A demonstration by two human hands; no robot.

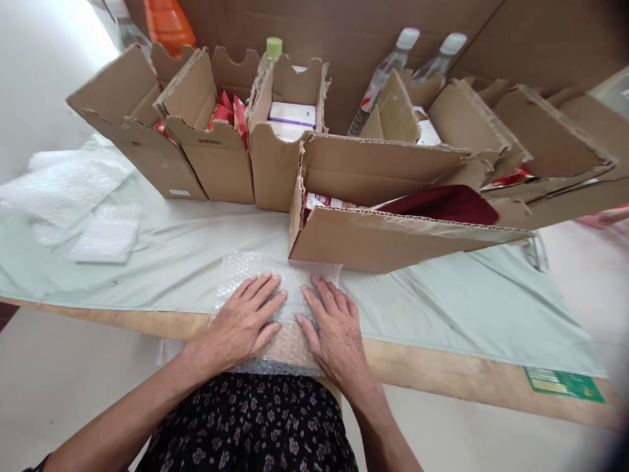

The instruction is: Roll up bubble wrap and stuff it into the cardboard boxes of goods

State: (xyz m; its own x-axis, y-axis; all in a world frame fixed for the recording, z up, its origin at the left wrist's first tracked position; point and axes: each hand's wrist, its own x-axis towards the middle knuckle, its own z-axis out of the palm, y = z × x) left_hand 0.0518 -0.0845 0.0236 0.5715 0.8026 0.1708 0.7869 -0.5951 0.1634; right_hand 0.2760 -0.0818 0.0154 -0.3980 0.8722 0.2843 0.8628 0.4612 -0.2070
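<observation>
A sheet of bubble wrap (pixel 291 298) lies at the table's front edge, its lower end hanging over toward my lap. My left hand (pixel 246 318) rests flat on its left part, fingers spread and pointing forward. On the right part of the sheet, my right hand (pixel 337 324) lies flat too, with its fingers slightly apart. Neither hand grips anything. Just beyond the sheet stands a long open cardboard box (pixel 363 239), holding a dark red item (pixel 442 204) and a red and white packet (pixel 327 201).
Behind are several open cardboard boxes (pixel 221 167) with red packets and white packs. Plastic bottles (pixel 386 72) stand at the back. More bubble wrap (pixel 73 187) is piled on the left of the pale green cloth (pixel 171 275). A green card (pixel 565 385) lies at the right edge.
</observation>
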